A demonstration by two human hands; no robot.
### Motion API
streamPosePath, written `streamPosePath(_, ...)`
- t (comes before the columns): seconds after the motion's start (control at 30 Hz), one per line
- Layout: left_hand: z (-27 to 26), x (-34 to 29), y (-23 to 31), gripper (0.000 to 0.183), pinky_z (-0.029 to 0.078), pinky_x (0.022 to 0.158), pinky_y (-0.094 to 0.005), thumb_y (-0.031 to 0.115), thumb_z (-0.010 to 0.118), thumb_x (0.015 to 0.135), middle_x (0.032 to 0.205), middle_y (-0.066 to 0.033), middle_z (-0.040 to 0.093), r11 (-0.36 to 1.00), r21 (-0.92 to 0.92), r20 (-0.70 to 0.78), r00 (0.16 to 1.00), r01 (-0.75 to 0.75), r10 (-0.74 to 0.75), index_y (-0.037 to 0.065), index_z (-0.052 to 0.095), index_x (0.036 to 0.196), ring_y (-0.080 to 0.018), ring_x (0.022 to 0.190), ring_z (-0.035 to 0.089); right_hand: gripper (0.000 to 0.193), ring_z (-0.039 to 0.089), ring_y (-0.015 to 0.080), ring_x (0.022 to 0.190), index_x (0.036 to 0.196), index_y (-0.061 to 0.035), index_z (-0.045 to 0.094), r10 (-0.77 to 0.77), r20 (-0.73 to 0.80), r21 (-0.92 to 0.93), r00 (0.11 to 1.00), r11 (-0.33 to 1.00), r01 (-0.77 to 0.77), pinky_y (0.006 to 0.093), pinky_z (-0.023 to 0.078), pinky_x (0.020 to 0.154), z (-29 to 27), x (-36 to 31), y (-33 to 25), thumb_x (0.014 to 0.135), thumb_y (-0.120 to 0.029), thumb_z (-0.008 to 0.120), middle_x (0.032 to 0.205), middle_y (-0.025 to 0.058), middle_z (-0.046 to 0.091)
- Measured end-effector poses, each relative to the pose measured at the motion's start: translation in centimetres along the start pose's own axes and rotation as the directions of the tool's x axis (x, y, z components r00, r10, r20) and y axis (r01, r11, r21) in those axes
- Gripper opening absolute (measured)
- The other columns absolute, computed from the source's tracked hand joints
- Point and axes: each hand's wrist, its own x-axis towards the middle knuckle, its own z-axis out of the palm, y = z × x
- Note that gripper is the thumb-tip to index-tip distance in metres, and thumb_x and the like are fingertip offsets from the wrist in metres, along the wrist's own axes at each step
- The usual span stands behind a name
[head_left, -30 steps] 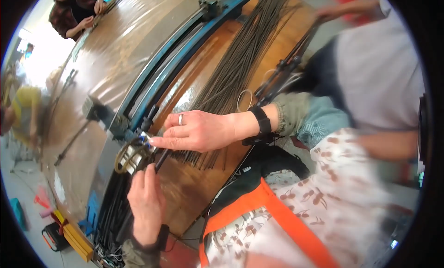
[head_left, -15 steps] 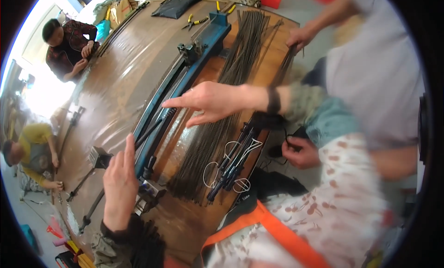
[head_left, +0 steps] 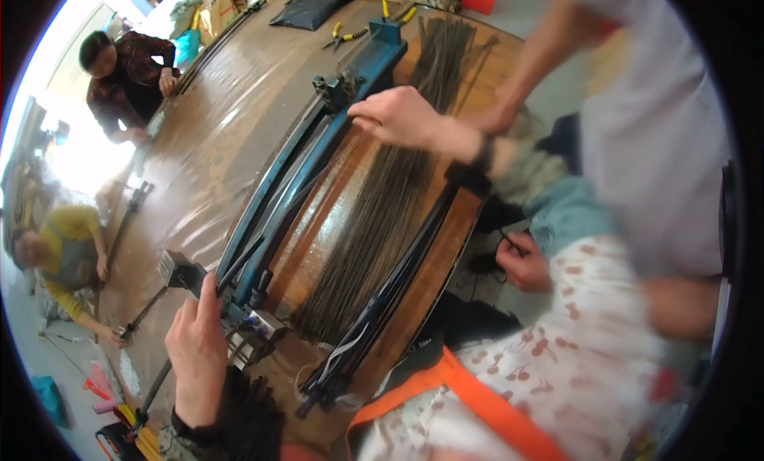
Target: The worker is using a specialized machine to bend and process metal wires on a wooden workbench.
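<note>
My left hand (head_left: 197,354) is at the near end of a long blue metal jig (head_left: 298,178). Its fingers are closed around a long black rod (head_left: 239,266), which runs past both sides of the hand, and the index finger is stretched along it; the thumb is hidden. Farther up, my right hand (head_left: 406,123) hovers beside the jig's far clamp (head_left: 336,91). Its fingertips are pinched on a thin coiled spring (head_left: 346,151), blurred and stretching down toward the jig's middle.
Many dark coiled rods (head_left: 358,246) lie in a bundle on the wooden tabletop. Black strips with white cords (head_left: 382,310) rest at the near edge. Pliers (head_left: 346,36) and a black bag (head_left: 314,7) are at the back. A co-worker (head_left: 637,143) stands close on the right; two people work at left.
My right hand has moved up and away along the jig, its pointing finger now curled into a pinch. My left hand shifted slightly down and left. The co-worker's far hand is now behind my wrist.
</note>
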Motion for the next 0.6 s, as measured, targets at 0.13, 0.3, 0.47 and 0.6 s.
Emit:
streamPosePath(0.13,-1.2,-2.9,0.9,0.044,0.045,0.059,-0.0428,0.003,0.064,0.087,0.076,-0.0126,0.053,0.998,0.033,0.009,0.998,0.060,-0.060,0.008,0.057,0.130,-0.0314,0.068,0.056,0.045,0.067,0.0249,0.067,0.127,-0.0155,0.059,-0.203,-0.004,0.064,0.979,0.977,0.203,0.0355,0.056,0.061,1.5,1.0,-1.6,0.085,-0.025,0.072,0.072,0.0083,0.065)
streamPosePath(0.3,-1.2,-5.7,2.2,0.044,0.045,0.058,-0.0419,0.003,0.065,0.086,0.073,-0.0125,0.053,0.993,0.001,0.066,0.991,0.115,-0.115,0.008,0.058,0.129,-0.0301,0.066,0.057,0.049,0.058,0.0174,0.054,0.134,-0.0143,0.054,-0.125,0.048,0.040,0.991,0.992,0.123,0.0296,0.053,0.053,4.1,1.6,-8.6,0.090,-0.029,0.068,0.066,0.0040,0.059)
streamPosePath(0.47,-2.0,-8.2,2.3,0.042,0.046,0.058,-0.0408,0.005,0.065,0.088,0.073,-0.0112,0.052,0.985,0.014,-0.021,0.985,0.173,-0.173,0.009,0.059,0.129,-0.0294,0.065,0.057,0.058,0.063,0.0197,0.057,0.143,-0.0148,0.047,-0.025,0.220,0.146,0.975,0.989,-0.007,0.0317,0.054,0.053,5.9,3.2,-10.2,0.090,-0.025,0.068,0.067,0.0071,0.062)
streamPosePath(0.6,-0.6,-9.3,2.0,0.041,0.046,0.060,-0.0428,0.003,0.063,0.089,0.075,-0.0143,0.053,0.974,-0.060,0.035,0.975,0.220,-0.218,0.011,0.060,0.128,-0.0330,0.068,0.057,0.078,0.067,0.0238,0.070,0.152,-0.0137,0.035,-0.236,-0.063,0.414,0.970,0.878,0.240,0.0352,0.054,0.064,4.7,2.9,-19.7,0.084,-0.023,0.073,0.078,0.0095,0.066)
